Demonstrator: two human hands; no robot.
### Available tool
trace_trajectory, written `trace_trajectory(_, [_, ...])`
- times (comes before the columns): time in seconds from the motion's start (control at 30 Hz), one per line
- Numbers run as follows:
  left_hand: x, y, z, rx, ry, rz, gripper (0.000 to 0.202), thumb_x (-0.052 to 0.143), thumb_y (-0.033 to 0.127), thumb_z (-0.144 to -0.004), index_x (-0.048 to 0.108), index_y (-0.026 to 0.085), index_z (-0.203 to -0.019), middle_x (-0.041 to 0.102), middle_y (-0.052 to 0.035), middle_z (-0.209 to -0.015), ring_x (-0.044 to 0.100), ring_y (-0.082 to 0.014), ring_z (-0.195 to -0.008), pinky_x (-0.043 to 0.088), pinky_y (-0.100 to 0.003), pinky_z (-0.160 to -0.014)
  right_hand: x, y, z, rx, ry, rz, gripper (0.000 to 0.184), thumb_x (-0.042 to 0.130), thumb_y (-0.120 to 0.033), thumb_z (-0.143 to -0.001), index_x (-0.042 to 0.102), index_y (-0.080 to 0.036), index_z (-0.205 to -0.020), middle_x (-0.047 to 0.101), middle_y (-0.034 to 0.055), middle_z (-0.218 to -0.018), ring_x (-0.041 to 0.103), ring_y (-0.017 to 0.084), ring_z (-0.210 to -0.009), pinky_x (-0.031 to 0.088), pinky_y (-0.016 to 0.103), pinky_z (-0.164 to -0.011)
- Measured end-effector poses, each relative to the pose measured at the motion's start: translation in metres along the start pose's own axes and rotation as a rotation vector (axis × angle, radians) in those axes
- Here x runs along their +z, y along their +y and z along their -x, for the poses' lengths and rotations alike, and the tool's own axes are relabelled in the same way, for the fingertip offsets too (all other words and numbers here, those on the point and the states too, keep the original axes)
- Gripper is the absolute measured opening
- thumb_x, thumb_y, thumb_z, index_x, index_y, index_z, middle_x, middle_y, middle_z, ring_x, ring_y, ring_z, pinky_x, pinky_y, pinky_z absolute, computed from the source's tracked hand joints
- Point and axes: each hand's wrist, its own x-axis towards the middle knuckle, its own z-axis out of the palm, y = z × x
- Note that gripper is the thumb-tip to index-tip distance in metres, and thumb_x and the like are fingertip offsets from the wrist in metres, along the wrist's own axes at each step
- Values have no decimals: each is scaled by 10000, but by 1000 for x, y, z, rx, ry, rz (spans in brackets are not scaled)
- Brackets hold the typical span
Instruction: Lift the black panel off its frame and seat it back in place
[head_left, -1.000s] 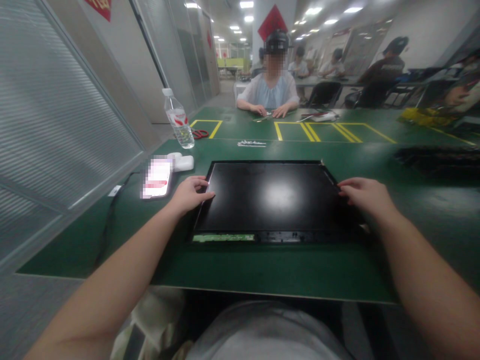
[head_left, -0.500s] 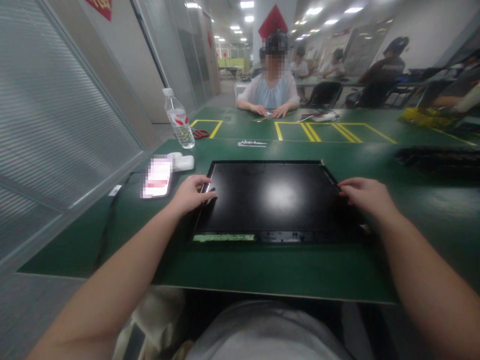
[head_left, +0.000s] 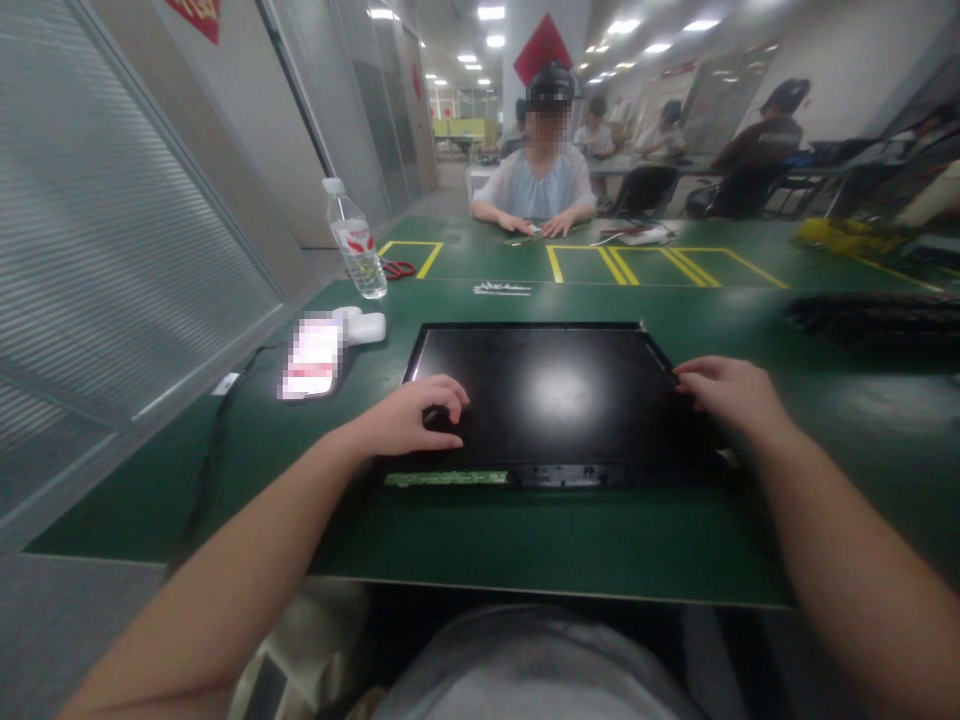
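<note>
A black display panel (head_left: 525,395) lies flat on the green table in front of me, a bright glare spot on its glossy face. Along its near edge runs a green circuit board (head_left: 446,478). My left hand (head_left: 420,415) is over the panel's left part, thumb and curled fingers apart with a gap between them and nothing in it. At the right edge, my right hand (head_left: 727,390) pinches the panel's frame between thumb and fingers; some of its fingertips are hidden.
Left of the panel lie a lit phone (head_left: 311,355) and a white case (head_left: 366,326). Behind them stand a water bottle (head_left: 356,245) and red-handled scissors (head_left: 400,269). Small white strips (head_left: 501,289) lie beyond the panel. A person (head_left: 536,180) sits opposite; a dark bundle (head_left: 870,325) is at right.
My left hand has let go of the panel's left edge and moved right and nearer to me, over the screen. My right hand stays at the right edge.
</note>
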Motion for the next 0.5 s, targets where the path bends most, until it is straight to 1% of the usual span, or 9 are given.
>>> trace_trajectory(0.07, [3, 3, -1, 42, -30, 4, 218, 866, 382, -802, 694, 249, -784, 776, -82, -1146, 742, -277, -1081, 573, -428, -1027, 0, 0, 0, -6, -3, -6, 222, 630, -259, -887, 827, -238, -987, 822, 66, -859, 747, 256, -661, 629, 434, -861])
trace_trajectory(0.13, [6, 6, -2, 85, -48, 11, 203, 850, 350, -823, 684, 237, -796, 768, -81, -1111, 736, -251, -1015, 589, -392, -956, -1, 0, 0, -14, -3, -2, 220, 628, -263, -879, 826, -240, -973, 821, 64, -845, 746, 259, -653, 633, 440, -850])
trace_trajectory(0.2, [9, 8, -2, 126, -69, 20, 174, 819, 310, -851, 675, 219, -819, 750, -80, -1081, 708, -200, -879, 594, -333, -826, 0, 0, -1, -22, 6, 10, 226, 627, -260, -865, 828, -239, -968, 818, 58, -828, 741, 252, -640, 635, 438, -836])
trace_trajectory(0.3, [12, 10, 0, 157, -110, 27, 133, 779, 249, -878, 660, 195, -849, 722, -67, -1044, 616, -119, -672, 533, -252, -638, 1, 1, -1, -32, 14, 20, 227, 636, -258, -855, 831, -238, -968, 817, 50, -817, 734, 237, -626, 634, 423, -827])
trace_trajectory(0.4, [14, 12, 1, 144, -143, 27, 114, 774, 230, -876, 669, 191, -891, 714, -42, -1000, 595, -90, -596, 493, -222, -572, 1, 1, -1, -26, 13, 10, 218, 644, -257, -863, 834, -238, -968, 819, 49, -816, 732, 232, -620, 633, 408, -805])
trace_trajectory(0.5, [15, 12, 3, 116, -163, 27, 121, 781, 241, -866, 684, 194, -921, 712, -19, -927, 625, -98, -585, 495, -214, -565, 0, 0, 0, -16, 19, 6, 216, 645, -243, -861, 835, -237, -965, 817, 50, -811, 728, 229, -612, 631, 398, -779])
